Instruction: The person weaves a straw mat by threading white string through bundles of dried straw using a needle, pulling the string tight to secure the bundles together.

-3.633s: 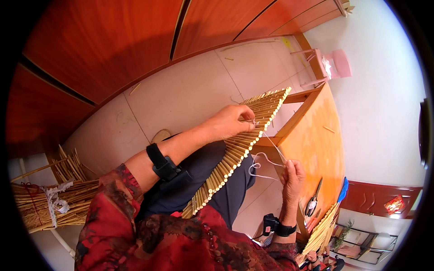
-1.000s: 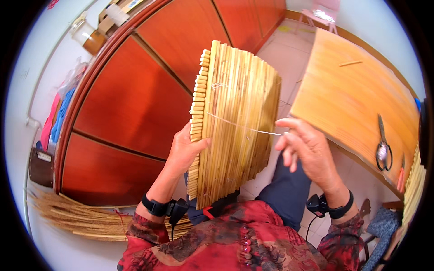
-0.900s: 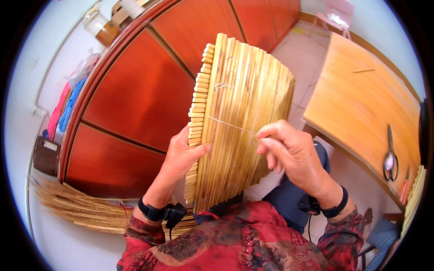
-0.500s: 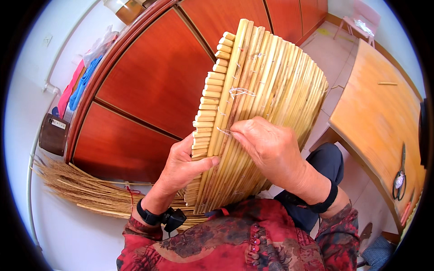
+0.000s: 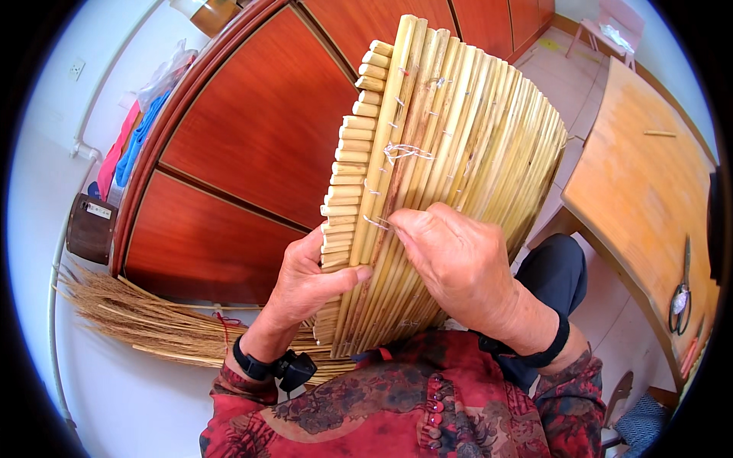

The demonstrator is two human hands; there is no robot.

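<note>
A panel of straw-coloured stalks [image 5: 477, 130], laid side by side and stitched with thread, stands tilted above my lap. A crosswise row of cut stalk ends sticks out along its left side. My left hand [image 5: 313, 275] grips that left edge, thumb on the front face, fingers hidden behind. In front of the panel, my right hand [image 5: 450, 248] pinches a thin white thread [image 5: 376, 222] between thumb and forefinger. Higher up, a loose knot of white thread [image 5: 408, 152] lies on the stalks. Whether a needle is in the pinch cannot be seen.
On the right stands a wooden table [image 5: 634, 153] with black-handled scissors [image 5: 679, 298] and a short stalk piece [image 5: 659, 133]. A bundle of long dry grass stalks [image 5: 153, 320] lies at the lower left, below a red-brown cabinet [image 5: 252, 114]. A pink chair [image 5: 607, 34] is at the far right.
The panel's top has shifted slightly up in the picture. Both hands keep nearly the same hold, the right still pinching the thread.
</note>
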